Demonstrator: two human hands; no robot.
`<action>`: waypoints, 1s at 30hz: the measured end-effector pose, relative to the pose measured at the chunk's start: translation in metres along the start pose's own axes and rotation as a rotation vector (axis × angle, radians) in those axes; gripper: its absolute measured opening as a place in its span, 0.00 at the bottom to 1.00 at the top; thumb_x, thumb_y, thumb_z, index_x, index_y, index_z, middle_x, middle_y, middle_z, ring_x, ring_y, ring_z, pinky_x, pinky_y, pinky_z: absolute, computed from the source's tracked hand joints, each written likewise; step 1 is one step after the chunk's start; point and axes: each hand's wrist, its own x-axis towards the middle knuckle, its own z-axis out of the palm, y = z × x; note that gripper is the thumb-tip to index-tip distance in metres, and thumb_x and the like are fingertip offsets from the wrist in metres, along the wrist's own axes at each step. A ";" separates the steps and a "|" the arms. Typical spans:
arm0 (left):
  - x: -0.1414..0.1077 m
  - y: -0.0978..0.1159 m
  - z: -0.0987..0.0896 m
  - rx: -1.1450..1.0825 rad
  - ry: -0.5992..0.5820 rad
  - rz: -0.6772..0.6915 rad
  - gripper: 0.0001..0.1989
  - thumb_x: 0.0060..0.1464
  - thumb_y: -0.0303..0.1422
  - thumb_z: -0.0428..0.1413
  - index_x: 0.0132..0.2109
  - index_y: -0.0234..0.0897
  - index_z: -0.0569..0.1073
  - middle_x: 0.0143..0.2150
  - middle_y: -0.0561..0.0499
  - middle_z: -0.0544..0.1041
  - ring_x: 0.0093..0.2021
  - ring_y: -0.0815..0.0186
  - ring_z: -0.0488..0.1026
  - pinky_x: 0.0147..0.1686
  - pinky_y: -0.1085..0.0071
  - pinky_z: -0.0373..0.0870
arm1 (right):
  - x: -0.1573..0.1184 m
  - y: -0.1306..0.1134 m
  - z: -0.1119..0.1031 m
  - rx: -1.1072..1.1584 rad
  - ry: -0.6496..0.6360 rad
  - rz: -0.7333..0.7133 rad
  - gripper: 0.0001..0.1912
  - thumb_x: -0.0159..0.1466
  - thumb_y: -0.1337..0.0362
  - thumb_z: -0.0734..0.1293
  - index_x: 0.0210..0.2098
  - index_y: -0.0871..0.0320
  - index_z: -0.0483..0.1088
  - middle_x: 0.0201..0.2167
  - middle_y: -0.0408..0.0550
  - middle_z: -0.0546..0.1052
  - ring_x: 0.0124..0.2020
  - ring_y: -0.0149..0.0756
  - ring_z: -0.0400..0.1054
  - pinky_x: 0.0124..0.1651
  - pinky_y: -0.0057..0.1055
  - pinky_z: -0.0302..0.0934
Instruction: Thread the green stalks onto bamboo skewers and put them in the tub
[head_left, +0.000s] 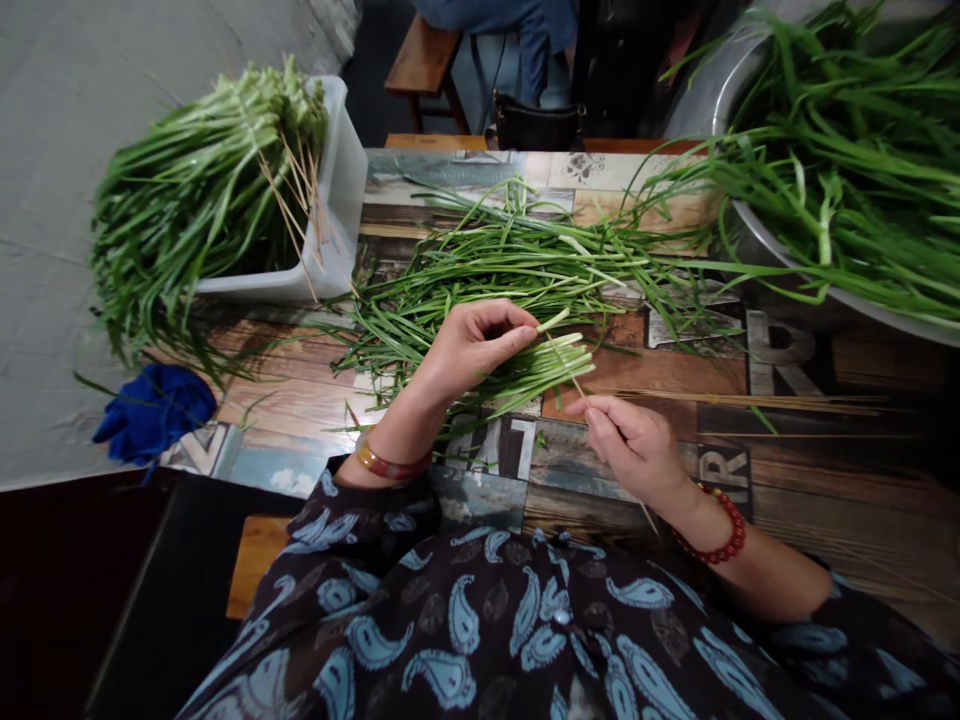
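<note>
Crumpled deep-blue cloth bundle [154, 412]: at the left end of the patchwork wood-patterned worktop [660, 370]
White plastic tub [343, 170]: holds a thick stack of long green leafy stalks [202, 190]; thin wooden skewers [289, 200] jut from the stack; this portion appears finished
Left hand [480, 340]: thumb and forefinger pinched on one pale-ended green stalk [553, 322]; stalk at the far end of the working skewer [576, 382]; whether pierced, cannot tell
Loose heap of slender green stalks [487, 260]: spread across the worktop beyond the left hand; appears to remain unthreaded
Row of pale cut stalk ends [562, 362]: just below the pinched stalk, crossed by the working skewer; appears partly threaded
Right hand [630, 440]: closed on the working skewer, which slants toward the row
Spare thin straw-coloured skewers [795, 402]: flat on the worktop; seemingly unused
Round silver metal basin [724, 100]: heaped with long green stalks [877, 170], some trailing over the rim; judged unprocessed
</note>
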 end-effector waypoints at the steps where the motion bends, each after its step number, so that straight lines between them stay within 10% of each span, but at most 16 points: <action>1: 0.000 0.000 0.000 -0.001 0.001 -0.003 0.11 0.50 0.38 0.62 0.31 0.31 0.77 0.25 0.54 0.71 0.25 0.74 0.62 0.26 0.75 0.56 | 0.000 0.000 0.000 -0.001 0.001 -0.002 0.13 0.70 0.64 0.58 0.43 0.60 0.74 0.15 0.37 0.65 0.17 0.27 0.61 0.23 0.25 0.56; 30: -0.001 0.002 0.004 0.273 0.072 0.198 0.06 0.51 0.33 0.60 0.29 0.35 0.76 0.26 0.53 0.72 0.28 0.69 0.65 0.31 0.71 0.60 | 0.004 -0.006 0.000 -0.065 0.003 0.001 0.15 0.70 0.63 0.56 0.40 0.58 0.74 0.14 0.39 0.68 0.17 0.30 0.65 0.23 0.26 0.59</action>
